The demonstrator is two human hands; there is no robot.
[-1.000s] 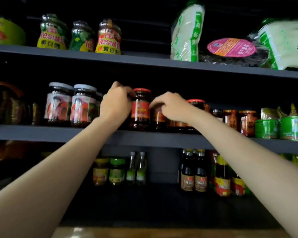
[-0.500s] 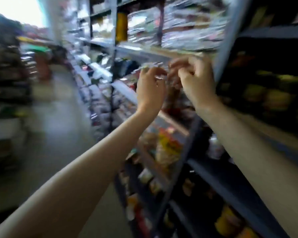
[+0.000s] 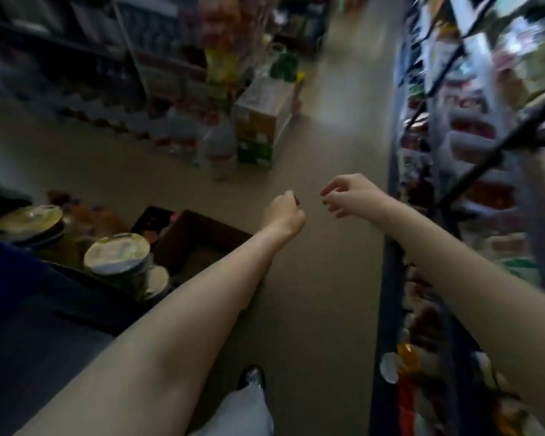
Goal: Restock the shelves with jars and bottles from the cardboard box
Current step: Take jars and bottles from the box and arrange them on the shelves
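Beside the shelves (image 3: 472,190) on the right of the aisle, both arms reach out over the floor (image 3: 315,278) with nothing in them. The left hand (image 3: 285,212) has its fingers curled into a loose fist around nothing that can be seen; a small dark spot at its knuckles is too blurred to name. The right hand (image 3: 348,195), nearer the shelves, hangs with fingers loosely bent and apart, holding nothing.

The cardboard box (image 3: 199,243) sits on the floor to the left of the left hand, its flaps open; what lies inside is dark and blurred, so the jars and bottles cannot be made out in it. Just beyond the box to the left stand round tins (image 3: 117,256) with pale lids.

Judging from the task, the stock in that box is probably glass: heavy for its size, rigid, smooth and breakable if knocked together or dropped on the hard floor. Each jar likely handles best gripped round the body just below the lid, and each bottle round its body instead of its narrow neck, one per hand, lifted straight up clear of its neighbours.
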